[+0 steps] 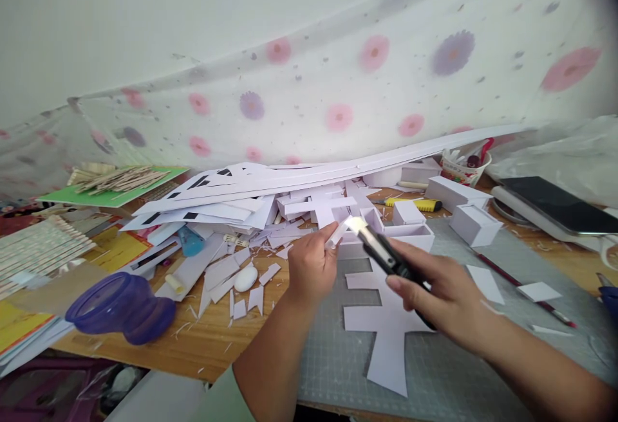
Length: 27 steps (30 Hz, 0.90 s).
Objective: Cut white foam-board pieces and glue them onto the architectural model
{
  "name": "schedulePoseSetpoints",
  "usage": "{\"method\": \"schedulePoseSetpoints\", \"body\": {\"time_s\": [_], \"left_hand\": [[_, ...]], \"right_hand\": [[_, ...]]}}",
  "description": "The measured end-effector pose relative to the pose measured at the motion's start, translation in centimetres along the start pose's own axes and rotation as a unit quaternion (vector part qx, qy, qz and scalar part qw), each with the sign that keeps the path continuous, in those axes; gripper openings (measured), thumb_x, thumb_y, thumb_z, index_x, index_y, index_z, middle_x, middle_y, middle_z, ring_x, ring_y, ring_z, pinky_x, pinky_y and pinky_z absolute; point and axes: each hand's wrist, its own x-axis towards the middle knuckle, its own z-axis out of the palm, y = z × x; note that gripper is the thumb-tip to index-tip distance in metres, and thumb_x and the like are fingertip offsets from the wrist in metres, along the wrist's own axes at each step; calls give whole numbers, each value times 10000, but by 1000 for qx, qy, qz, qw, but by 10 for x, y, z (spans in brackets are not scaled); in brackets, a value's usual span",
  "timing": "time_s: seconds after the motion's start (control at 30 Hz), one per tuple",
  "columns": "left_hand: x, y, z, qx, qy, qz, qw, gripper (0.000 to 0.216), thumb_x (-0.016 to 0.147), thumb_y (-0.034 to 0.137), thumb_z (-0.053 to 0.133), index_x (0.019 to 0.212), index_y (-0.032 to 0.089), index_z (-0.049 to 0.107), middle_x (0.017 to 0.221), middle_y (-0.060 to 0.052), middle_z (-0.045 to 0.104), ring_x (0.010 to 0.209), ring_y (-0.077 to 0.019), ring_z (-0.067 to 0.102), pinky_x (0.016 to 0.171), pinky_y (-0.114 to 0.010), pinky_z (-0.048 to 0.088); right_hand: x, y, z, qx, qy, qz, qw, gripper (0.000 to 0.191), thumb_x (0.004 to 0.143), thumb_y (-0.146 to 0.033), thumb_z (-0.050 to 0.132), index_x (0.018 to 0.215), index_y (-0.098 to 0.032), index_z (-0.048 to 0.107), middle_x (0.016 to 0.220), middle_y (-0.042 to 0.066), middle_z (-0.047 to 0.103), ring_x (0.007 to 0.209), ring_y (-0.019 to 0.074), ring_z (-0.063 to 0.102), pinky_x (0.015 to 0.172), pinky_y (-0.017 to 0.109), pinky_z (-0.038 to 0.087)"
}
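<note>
My right hand [434,287] grips a black utility knife [386,255], its bright blade pointing up and left. A small strip of white card [337,235] is pinched in my left hand [313,261], close to the blade tip; whether blade and card touch I cannot tell. Below both hands, a cross-shaped white card cutout [386,345] lies on the grey cutting mat [333,370], partly covered by my right hand. Just behind the knife stands an open white card box form [410,235] with divided compartments.
White card scraps [226,274] and a white egg-shaped object [246,277] litter the wood at left, near a purple plastic container [125,306]. A yellow cutter [425,204], small card boxes [476,224], a dark red pencil [502,272] and a phone [560,203] sit rightward.
</note>
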Motion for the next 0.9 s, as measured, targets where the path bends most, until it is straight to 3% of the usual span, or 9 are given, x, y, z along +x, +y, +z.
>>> {"method": "schedulePoseSetpoints", "body": {"time_s": [0.13,0.2,0.27,0.37,0.43,0.67,0.9], "left_hand": [[-1,0,1,7,27,23,999,241,899,213,539,1102,155,655,979,-88,761,845,-198,720,748,-316,564],[-1,1,1,8,21,29,999,247,892,190,542,1109,145,650,976,-91,759,850,-203,718,751,-323,563],[-1,2,0,11,14,32,999,247,884,176,548,1104,129,651,961,-94,760,840,-214,718,743,-338,562],[0,4,-1,10,11,39,999,249,881,167,544,1104,124,648,975,-99,757,847,-228,717,743,-354,561],[0,5,-1,7,10,44,999,254,889,172,528,1111,129,644,981,-101,756,861,-229,717,748,-353,561],[0,8,1,18,12,57,998,259,875,153,538,1105,119,652,968,-119,756,872,-236,717,779,-366,567],[0,9,-2,27,11,72,997,281,853,114,507,1097,109,646,959,-117,756,872,-235,716,791,-366,576]], "right_hand": [[6,9,-7,-42,92,46,994,270,851,-300,523,1074,-189,626,676,6,666,563,177,618,526,268,478],[7,10,-6,-85,89,30,992,256,850,-264,516,1078,-197,611,719,13,682,594,178,629,550,269,483],[6,11,-3,-121,71,-7,990,348,887,-263,489,1225,-215,554,889,43,716,719,193,667,638,288,512],[5,15,2,-163,53,-53,984,479,949,-338,425,1416,-235,394,1115,99,681,936,242,661,748,353,528],[4,17,4,-185,37,-57,980,527,969,-392,382,1460,-211,326,1159,139,652,965,269,645,741,388,532],[5,13,7,-201,2,-49,978,470,994,-438,275,1303,-145,473,1038,151,626,919,291,584,758,460,503],[8,16,6,-226,30,-22,973,400,983,-451,314,1155,-172,544,943,113,601,876,284,567,728,438,480]]}}
